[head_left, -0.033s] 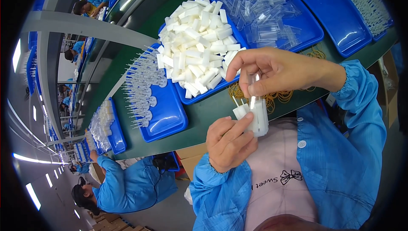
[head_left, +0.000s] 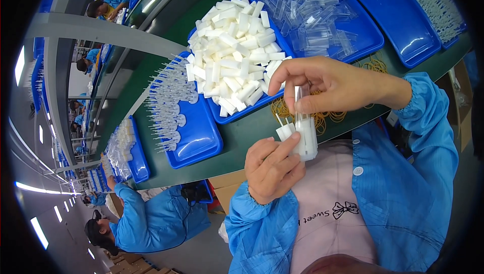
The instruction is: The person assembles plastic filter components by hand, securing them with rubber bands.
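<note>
My right hand [head_left: 337, 86] pinches the upper part of a clear plastic tube [head_left: 301, 93] between thumb and fingers. White material fills the tube's lower part, which rests against the fingertips of my left hand [head_left: 274, 167]. That left hand is closed around a small white plastic piece [head_left: 285, 131] with two thin prongs pointing up. Thumb and fingers partly cover both things, so I cannot tell how far the white piece and the tube are joined.
Past my hands, white foam blocks [head_left: 232, 47] heap up in a blue tray. Clear sleeves [head_left: 322, 21] fill another tray at the back right. Pronged pieces [head_left: 169, 100] line a tray [head_left: 196, 145] on the left. Yellow rubber bands [head_left: 333, 115] lie near the table edge. A co-worker [head_left: 151, 218] sits at left.
My right hand and the clear tube have shifted only very slightly. The left hand keeps its place.
</note>
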Demonstrator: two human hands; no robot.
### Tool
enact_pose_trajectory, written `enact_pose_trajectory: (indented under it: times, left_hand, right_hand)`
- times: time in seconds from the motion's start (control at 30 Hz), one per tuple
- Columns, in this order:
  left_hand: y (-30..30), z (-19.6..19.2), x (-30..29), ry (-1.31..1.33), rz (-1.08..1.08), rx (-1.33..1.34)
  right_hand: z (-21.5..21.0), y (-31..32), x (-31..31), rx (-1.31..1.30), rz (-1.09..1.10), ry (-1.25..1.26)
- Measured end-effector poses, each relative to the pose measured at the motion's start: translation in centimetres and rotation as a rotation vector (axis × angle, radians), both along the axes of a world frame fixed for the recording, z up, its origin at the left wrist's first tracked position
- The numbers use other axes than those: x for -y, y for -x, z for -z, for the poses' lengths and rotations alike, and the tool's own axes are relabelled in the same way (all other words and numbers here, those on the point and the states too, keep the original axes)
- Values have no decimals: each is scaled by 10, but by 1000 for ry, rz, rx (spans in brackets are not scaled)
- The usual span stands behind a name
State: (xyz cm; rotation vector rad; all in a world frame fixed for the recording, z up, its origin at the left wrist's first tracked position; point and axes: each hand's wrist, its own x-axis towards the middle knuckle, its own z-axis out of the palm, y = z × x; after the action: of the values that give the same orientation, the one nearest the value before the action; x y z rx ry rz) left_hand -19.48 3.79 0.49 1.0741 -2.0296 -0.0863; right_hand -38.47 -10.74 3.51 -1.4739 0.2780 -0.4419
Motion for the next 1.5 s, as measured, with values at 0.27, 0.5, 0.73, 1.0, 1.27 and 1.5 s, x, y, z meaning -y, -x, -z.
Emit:
enact_pose_trajectory:
  times: [0.27,0.5,0.73,1.0,1.27,1.5]
  left_hand:
    - [1,4,-4,-1,-15,-65]
    - [0,2,-7,-15,-15,-107]
    - [1,10,-10,-28,-60,-78]
    - [2,9,-11,7,-87,-93]
    - [5,19,-4,-20,-288,-414]
    - [8,13,23,76,-412,-231]
  right_hand:
    - [-2,0,-3,3,-6,-130]
    - [2,-2,-3,31,-48,-306]
    - [-2,-3,-11,-2,100,253]
    - [0,-5,-15,-20,1,-9]
    - [7,-5,-20,50,175,100]
    - [1,-19,-23,70,391,230]
